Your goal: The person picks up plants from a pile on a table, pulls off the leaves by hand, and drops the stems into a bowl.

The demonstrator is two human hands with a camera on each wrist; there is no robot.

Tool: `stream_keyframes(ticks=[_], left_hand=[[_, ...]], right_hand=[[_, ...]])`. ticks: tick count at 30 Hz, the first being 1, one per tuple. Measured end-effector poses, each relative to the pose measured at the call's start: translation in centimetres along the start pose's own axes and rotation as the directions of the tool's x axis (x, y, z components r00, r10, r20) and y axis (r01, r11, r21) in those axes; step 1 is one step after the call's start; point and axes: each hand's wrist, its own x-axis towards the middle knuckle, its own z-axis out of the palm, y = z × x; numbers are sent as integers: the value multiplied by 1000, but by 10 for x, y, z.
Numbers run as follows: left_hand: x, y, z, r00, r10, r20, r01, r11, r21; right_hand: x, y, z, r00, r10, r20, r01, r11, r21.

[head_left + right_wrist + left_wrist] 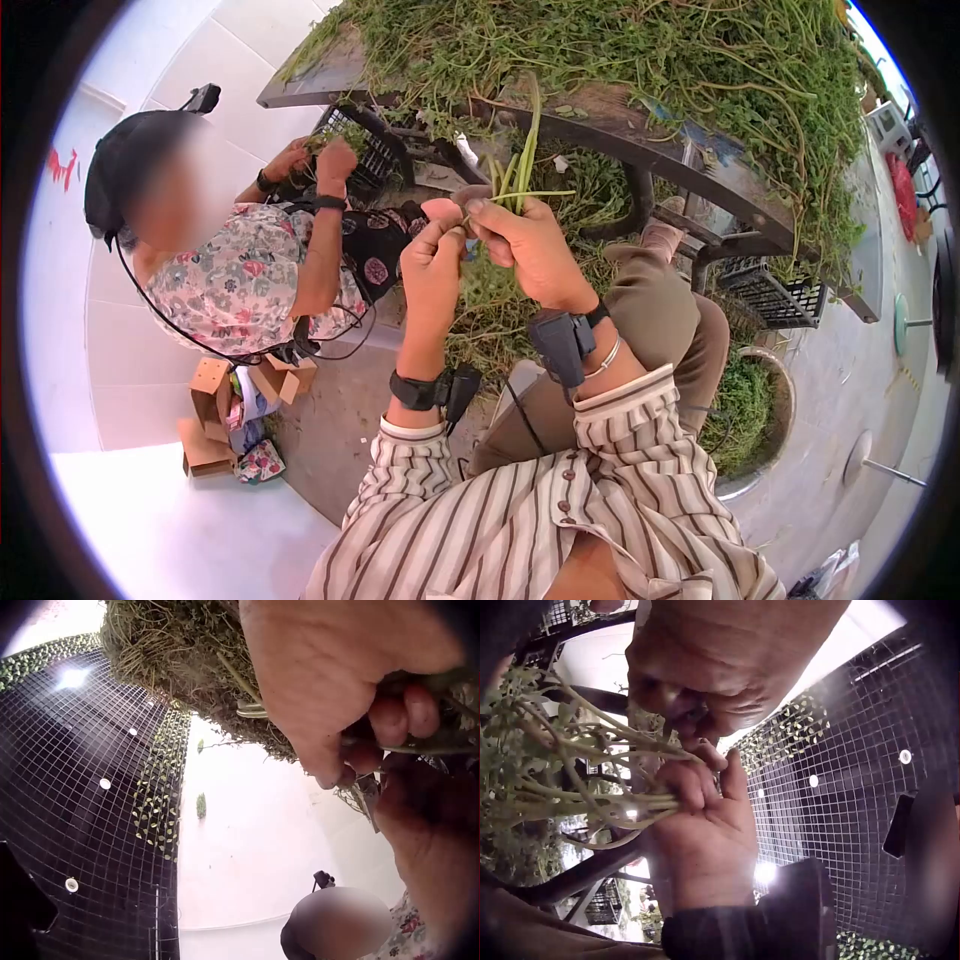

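My right hand [535, 252] grips a small bunch of green stems [527, 150], which stand up from its fingers. In the left wrist view, the stems [592, 799] run leafy to the left out of the right fist [705, 844]. My left hand [432, 275] meets it, with thumb and fingers curled together, pinching at the end of a thin stem. A pinkish rounded thing [442, 210] shows just above the left fingers; I cannot tell what it is. In the right wrist view the right hand [322, 682] partly hides the stems, close to the left hand [439, 851].
A metal-edged table [620, 140] heaped with leafy greens [640, 60] stands ahead. Another person [245, 260] sits at the left, hands near a black crate [375, 150]. A tub of greens [785, 400] stands at the right. Cardboard boxes [210, 390] lie on the lower left.
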Motion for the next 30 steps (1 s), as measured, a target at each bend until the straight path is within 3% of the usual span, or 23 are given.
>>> stream_keyframes(ticks=[3,5,8,14,21,24,26,27,30], left_hand=[[2,-1,0,996,83,-8,-82,988,129],[5,3,-2,995,101,-3,-98,978,182],[13,8,-6,999,-17,46,17,1000,-9],[15,2,-2,986,-153,-65,144,982,-118],[19,-8,-11,997,-66,-28,64,996,-58],[21,-8,-17,997,-49,-59,51,998,27],[23,-14,-39,948,-58,-314,67,998,19],[23,-11,-49,931,-99,-350,93,995,-33],[12,-14,-65,950,-129,-284,107,990,-91]], right_hand=[[1,3,2,1000,-9,-1,9,1000,23],[-1,3,6,996,20,-89,-14,998,68],[2,8,-1,1000,10,7,-10,1000,11],[5,12,3,999,9,-41,-9,1000,1],[6,14,4,1000,20,-3,-20,1000,-14],[3,12,2,997,60,-44,-58,997,43],[0,-1,-6,999,-45,-21,48,987,151],[1,-7,-7,998,-52,-24,55,986,154],[-1,-14,-12,996,-84,-40,91,958,272]])
